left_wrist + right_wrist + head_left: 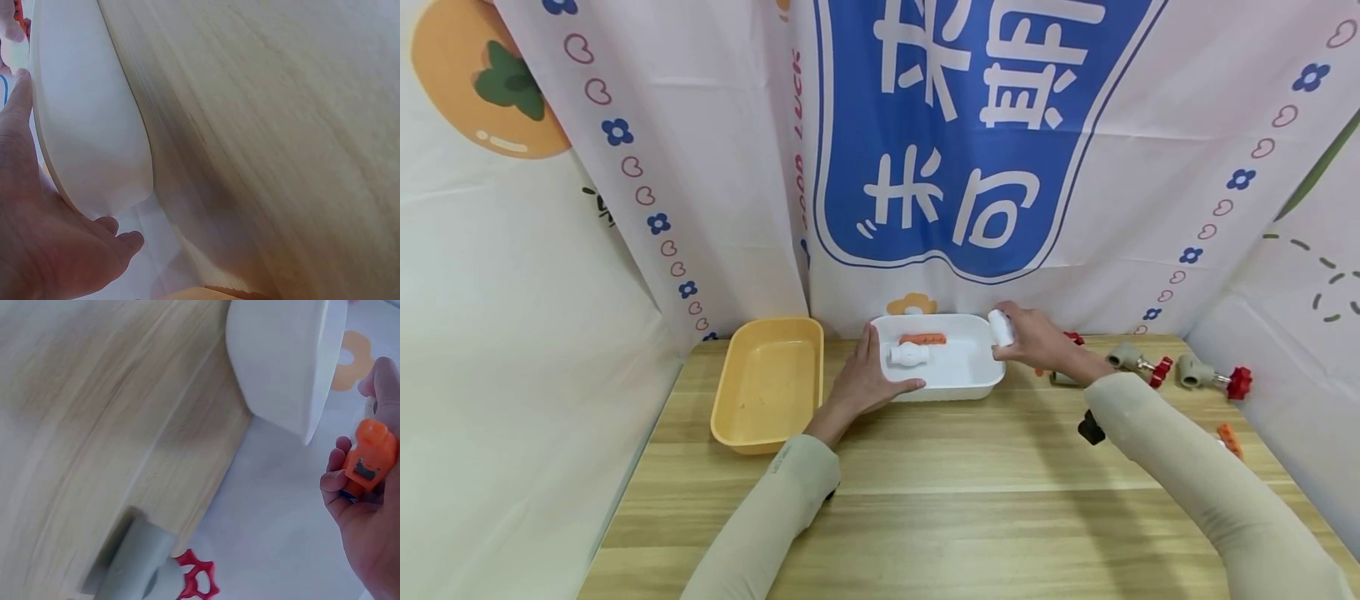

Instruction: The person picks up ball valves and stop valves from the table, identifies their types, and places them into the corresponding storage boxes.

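In the head view, a white tray [958, 365] stands at the far edge of the wooden table [925, 517], before a printed cloth [737, 158]. The left hand [863, 375] grips its left end, thumb along the near rim and fingers spread towards the far side. Inside the tray, towards the left, lies a white fitting [910, 354], with an orange bar [922, 339] just beyond it. The right hand [1032, 337] holds a white piece [1002, 328] at the tray's right end. A yellow tray [778, 383] stands to the left, and grey valves [1195, 371] with red knobs [1240, 382] lie to the right.

In the left wrist view, the left thumb [20, 100] reaches along the white tray's rim, while two bent fingertips [130, 241] show by its end wall.

In the right wrist view, the right hand's fingers [334, 481] curl round the piece, whose orange part [372, 453] shows in the palm. It is beside the white tray, apart from its wall. One grey valve lies nearer, its red knob beside it.
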A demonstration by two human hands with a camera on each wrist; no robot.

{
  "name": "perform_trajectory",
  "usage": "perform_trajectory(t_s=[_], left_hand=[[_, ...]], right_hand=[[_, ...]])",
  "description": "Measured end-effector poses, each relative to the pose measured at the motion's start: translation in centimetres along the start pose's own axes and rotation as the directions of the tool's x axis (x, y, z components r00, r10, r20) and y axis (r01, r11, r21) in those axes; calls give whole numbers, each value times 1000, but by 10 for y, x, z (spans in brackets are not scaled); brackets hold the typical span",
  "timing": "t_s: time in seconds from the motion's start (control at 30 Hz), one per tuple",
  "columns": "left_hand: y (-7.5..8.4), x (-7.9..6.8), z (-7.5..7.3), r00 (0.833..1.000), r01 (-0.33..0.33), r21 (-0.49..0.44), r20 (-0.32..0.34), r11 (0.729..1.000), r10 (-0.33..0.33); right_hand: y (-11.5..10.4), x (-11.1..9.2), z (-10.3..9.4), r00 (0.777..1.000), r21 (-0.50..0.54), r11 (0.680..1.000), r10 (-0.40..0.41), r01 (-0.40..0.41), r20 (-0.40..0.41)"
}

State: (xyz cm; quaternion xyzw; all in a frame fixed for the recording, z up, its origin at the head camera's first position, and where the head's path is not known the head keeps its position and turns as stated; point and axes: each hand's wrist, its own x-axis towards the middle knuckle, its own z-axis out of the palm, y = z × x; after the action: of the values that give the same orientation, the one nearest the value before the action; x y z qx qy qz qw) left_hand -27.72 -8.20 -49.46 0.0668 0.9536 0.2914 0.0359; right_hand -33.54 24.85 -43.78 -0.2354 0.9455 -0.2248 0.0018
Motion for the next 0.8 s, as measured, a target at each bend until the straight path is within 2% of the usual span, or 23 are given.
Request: perform_trajectory(t_s=[0.47,0.8], left_hand=[[0,1,1,1000,-6,-3,-2,1000,6],[0,2,0,1000,-18,-3,-14,1000,18]], right_hand=[[-28,9,-3,998,-6,1000,18,-18,67],[-39,18,3,997,10,1000,3,-4,71]])
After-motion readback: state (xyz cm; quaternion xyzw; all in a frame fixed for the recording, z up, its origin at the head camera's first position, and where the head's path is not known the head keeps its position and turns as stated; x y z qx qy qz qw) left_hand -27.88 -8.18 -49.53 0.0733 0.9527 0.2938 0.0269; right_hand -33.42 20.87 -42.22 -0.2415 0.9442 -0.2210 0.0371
